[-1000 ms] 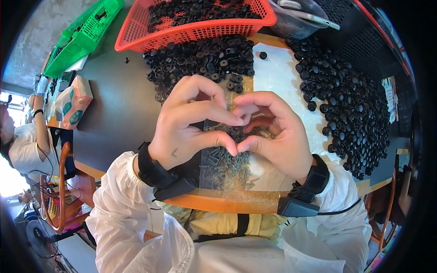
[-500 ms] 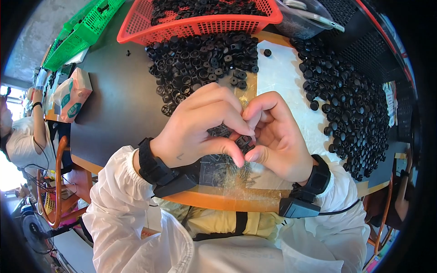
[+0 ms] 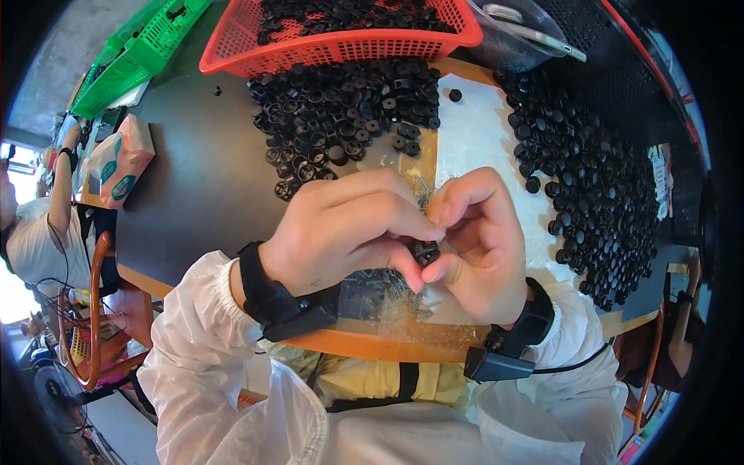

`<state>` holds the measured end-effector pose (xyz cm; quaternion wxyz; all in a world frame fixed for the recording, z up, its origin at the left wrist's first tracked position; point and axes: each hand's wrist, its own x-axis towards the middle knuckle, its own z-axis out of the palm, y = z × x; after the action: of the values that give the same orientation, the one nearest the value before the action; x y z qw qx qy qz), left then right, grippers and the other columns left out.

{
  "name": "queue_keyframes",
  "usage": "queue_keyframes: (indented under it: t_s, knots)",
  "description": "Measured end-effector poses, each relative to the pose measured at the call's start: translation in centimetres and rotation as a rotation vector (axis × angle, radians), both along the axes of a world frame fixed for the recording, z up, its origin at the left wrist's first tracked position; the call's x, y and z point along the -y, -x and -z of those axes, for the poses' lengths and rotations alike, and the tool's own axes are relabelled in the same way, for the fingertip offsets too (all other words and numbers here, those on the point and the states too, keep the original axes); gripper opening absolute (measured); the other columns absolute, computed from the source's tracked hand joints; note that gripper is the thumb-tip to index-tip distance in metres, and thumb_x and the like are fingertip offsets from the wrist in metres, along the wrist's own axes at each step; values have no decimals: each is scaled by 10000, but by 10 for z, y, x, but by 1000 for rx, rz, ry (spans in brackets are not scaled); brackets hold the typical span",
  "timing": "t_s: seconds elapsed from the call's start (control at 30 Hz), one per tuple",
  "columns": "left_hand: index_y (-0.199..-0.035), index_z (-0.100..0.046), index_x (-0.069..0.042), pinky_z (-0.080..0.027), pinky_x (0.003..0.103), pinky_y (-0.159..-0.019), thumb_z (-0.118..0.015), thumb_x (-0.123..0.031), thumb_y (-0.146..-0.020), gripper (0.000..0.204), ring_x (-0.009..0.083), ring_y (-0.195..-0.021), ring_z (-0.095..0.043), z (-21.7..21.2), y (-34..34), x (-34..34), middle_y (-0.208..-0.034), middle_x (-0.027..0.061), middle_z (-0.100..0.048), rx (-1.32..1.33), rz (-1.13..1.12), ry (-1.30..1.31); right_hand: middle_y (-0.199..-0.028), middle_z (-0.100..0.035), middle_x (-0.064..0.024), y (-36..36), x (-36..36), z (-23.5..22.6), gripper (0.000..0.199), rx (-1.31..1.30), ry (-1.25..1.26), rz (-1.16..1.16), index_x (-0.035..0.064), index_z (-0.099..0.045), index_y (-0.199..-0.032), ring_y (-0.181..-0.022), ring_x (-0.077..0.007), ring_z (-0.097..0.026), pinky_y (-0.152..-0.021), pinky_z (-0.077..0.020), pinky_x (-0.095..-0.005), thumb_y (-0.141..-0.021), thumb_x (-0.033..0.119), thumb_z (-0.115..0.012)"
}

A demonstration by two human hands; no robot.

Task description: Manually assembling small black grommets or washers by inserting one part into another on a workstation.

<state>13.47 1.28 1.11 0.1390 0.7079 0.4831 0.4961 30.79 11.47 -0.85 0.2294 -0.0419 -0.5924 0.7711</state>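
Note:
My left hand (image 3: 341, 232) and my right hand (image 3: 480, 240) meet fingertip to fingertip over the near edge of the table (image 3: 201, 194). Together they pinch a small black round plastic part (image 3: 425, 253) between thumbs and forefingers. Both wrists wear black bands. A pile of similar black round parts (image 3: 341, 116) lies just beyond my left hand. A second spread of black parts (image 3: 597, 178) covers the table to the right of my right hand. Under my hands lies a clear plastic bag (image 3: 380, 298) with small dark pieces.
A red mesh basket (image 3: 341, 46) full of black parts stands at the back. Green baskets (image 3: 132, 54) lie at the back left, a tissue pack (image 3: 120, 163) at the left edge. Another person (image 3: 39, 225) sits far left by an orange chair (image 3: 93, 310).
My two hands have closed in and dropped toward the table's near edge, fingertips now pressed together on the small black part. The view has shifted slightly nearer.

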Motion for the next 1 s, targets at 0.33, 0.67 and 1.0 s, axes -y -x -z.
queue_keyframes:
  t_s: [0.33,0.67,1.0]
  knots:
    - [-1013,-738,-67,-484,291,-646,-828,-257,-725,356,177,-734,-603,7,10,0,-867,30,-641,44,34,6,-1063,-492,-14,4,-6,3,624,-33,153,-72,91,-407,-1209,-951,-108,-521,-828,-441,-263,-761,57,-840]
    - [-1088,-765,-84,-450,282,-626,-813,-201,-746,364,149,-707,-558,5,4,3,-842,2,-558,75,123,5,-723,-558,-91,-1,-15,-4,313,98,-529,-76,15,-614,-823,-648,-224,-571,-601,-420,-310,-775,263,-798]
    - [-1019,-781,-97,-477,276,-611,-826,-176,-721,311,161,-708,-599,3,1,2,-846,8,-580,47,131,-64,-632,-566,-31,-5,-17,-7,223,79,-647,-118,63,-648,-754,-516,-181,-561,-476,-407,-288,-712,208,-812]
